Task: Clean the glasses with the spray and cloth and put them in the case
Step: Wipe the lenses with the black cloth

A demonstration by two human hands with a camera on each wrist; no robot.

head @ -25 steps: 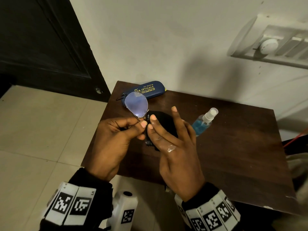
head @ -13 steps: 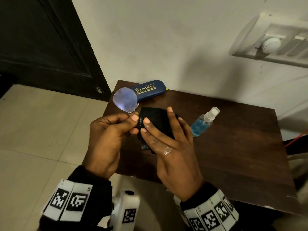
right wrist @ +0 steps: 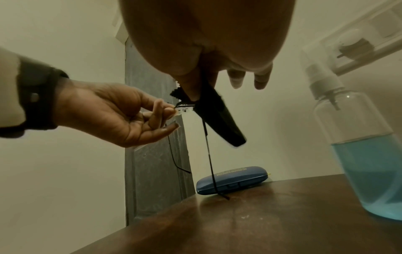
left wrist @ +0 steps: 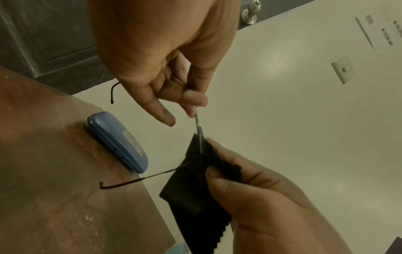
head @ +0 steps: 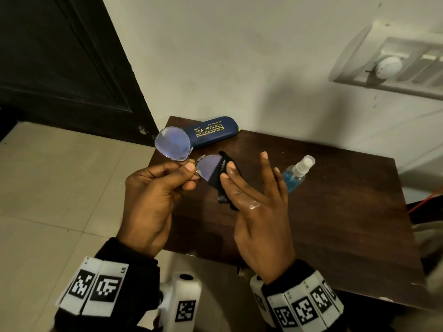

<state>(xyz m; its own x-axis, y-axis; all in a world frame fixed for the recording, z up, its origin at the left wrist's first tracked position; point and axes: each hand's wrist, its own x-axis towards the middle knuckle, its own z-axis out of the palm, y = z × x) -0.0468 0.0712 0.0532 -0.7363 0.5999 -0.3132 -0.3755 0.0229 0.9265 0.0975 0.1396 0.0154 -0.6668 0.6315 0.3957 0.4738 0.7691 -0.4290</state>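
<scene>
The left hand (head: 153,197) pinched the glasses (head: 172,146) at the bridge, holding them above the table's (head: 335,224) near-left corner, both temples hanging down. The right hand (head: 259,212) pinched the black cloth (head: 217,174) over 1 lens with thumb and forefinger, its other fingers spread. Behind lay the closed blue case (head: 213,131); further right stood the spray bottle (head: 297,173).

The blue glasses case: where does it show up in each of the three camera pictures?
Head: the blue glasses case lies at the table's far left corner, just beyond the glasses.
Left wrist: left of centre, at the table edge, below the left hand.
Right wrist: low centre, on the table's far edge.
Shared landmark: the black cloth, near the case in all three.
</scene>
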